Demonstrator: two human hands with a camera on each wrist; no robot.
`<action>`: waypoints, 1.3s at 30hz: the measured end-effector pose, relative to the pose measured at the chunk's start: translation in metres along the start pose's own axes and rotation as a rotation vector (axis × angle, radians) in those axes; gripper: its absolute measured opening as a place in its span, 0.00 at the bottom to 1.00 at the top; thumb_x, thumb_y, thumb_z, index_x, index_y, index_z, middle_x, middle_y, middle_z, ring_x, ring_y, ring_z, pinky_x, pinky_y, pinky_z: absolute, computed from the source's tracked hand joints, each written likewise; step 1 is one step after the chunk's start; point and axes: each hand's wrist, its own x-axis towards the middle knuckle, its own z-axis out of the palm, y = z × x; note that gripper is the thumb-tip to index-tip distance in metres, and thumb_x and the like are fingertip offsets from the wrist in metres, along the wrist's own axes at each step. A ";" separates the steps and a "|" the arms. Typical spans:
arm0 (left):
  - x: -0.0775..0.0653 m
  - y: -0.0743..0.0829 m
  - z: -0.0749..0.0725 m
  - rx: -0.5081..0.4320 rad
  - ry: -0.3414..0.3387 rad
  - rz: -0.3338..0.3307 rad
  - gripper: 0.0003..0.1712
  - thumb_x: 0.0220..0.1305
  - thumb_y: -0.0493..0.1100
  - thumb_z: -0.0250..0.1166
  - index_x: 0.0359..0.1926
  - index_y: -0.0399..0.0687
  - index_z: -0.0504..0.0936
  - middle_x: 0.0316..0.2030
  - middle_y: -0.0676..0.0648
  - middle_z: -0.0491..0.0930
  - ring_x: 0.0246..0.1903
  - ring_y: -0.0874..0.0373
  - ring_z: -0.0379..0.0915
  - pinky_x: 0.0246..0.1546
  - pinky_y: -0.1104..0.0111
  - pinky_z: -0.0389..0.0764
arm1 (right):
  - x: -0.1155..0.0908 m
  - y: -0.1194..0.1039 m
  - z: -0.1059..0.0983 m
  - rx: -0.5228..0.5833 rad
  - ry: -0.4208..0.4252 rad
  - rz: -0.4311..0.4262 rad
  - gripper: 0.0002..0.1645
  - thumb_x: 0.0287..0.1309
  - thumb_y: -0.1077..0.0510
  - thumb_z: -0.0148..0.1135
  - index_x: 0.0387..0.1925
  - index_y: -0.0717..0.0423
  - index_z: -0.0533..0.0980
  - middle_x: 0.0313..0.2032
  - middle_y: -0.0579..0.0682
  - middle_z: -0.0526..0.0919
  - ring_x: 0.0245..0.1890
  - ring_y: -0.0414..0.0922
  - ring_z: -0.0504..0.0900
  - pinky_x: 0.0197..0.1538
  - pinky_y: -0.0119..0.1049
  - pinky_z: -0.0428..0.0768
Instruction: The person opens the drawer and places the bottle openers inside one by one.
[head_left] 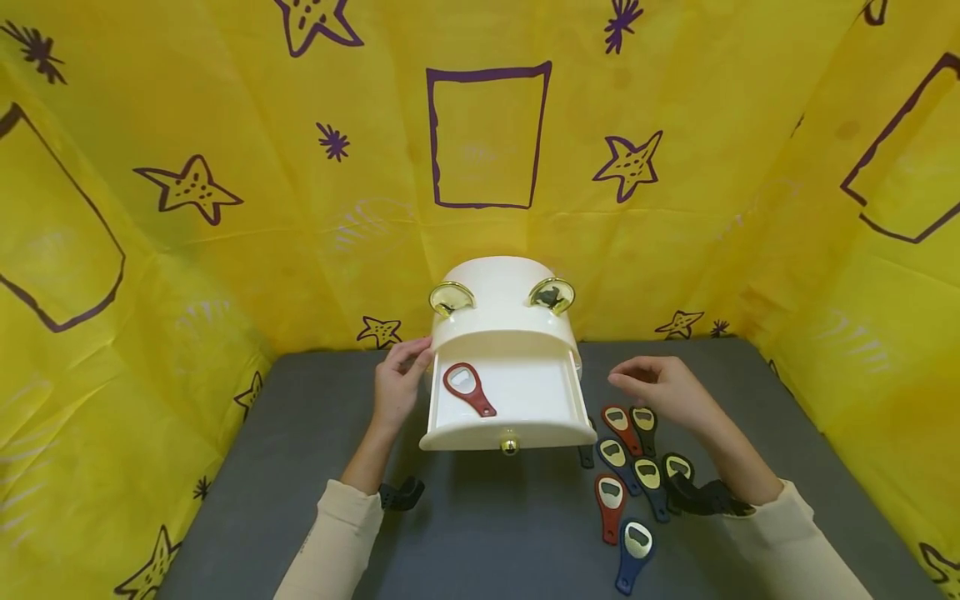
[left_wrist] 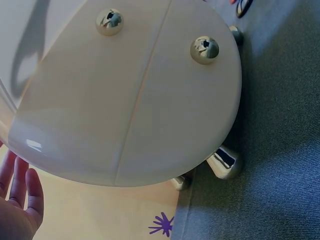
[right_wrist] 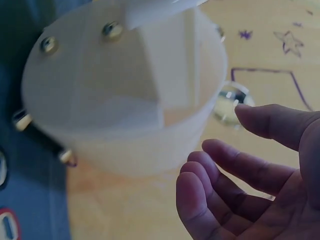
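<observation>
A white, rounded cabinet (head_left: 497, 292) with gold trim stands at the back middle of the table. Its upper drawer (head_left: 525, 435) is pulled out toward me. Inside, on the left, lies a red bottle opener (head_left: 481, 404). My left hand (head_left: 393, 392) is at the cabinet's left side, its fingertips at the wall near the drawer opening; in the left wrist view its fingers look relaxed. To the right of the cabinet, my right hand (head_left: 663, 387) hovers with loosely bent fingers, and the right wrist view shows nothing between thumb and fingers.
Several bottle openers in red, blue and black lie on the grey table (head_left: 510, 542), right of the drawer and below my right hand. One blue opener (head_left: 635, 554) is nearest the front. A yellow patterned cloth (head_left: 300, 250) surrounds the table's back and sides.
</observation>
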 end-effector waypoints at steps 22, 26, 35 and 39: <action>-0.003 0.004 -0.001 0.030 -0.006 0.016 0.15 0.62 0.31 0.64 0.48 0.25 0.81 0.48 0.27 0.78 0.43 0.71 0.71 0.34 0.85 0.73 | -0.041 0.098 0.013 -0.105 0.041 0.242 0.30 0.64 0.50 0.62 0.53 0.74 0.73 0.41 0.66 0.84 0.31 0.48 0.82 0.30 0.37 0.80; -0.003 0.005 -0.001 0.028 -0.005 0.009 0.15 0.62 0.31 0.64 0.48 0.24 0.81 0.48 0.26 0.78 0.43 0.70 0.71 0.35 0.85 0.73 | -0.043 0.114 0.013 -0.203 0.013 0.265 0.32 0.60 0.49 0.65 0.51 0.76 0.73 0.39 0.68 0.84 0.32 0.51 0.82 0.31 0.41 0.80; -0.003 0.004 -0.001 0.038 -0.005 0.014 0.15 0.63 0.32 0.64 0.48 0.25 0.81 0.48 0.27 0.78 0.43 0.71 0.71 0.35 0.84 0.73 | -0.049 0.143 0.028 -0.329 0.018 0.298 0.35 0.49 0.48 0.71 0.44 0.77 0.73 0.36 0.69 0.82 0.36 0.60 0.81 0.38 0.53 0.78; -0.003 0.004 -0.001 0.032 -0.007 0.011 0.15 0.63 0.32 0.64 0.48 0.25 0.81 0.49 0.27 0.78 0.43 0.72 0.71 0.35 0.84 0.73 | -0.053 0.148 0.036 -0.351 0.033 0.320 0.32 0.46 0.49 0.73 0.37 0.75 0.73 0.31 0.63 0.81 0.32 0.56 0.78 0.34 0.49 0.76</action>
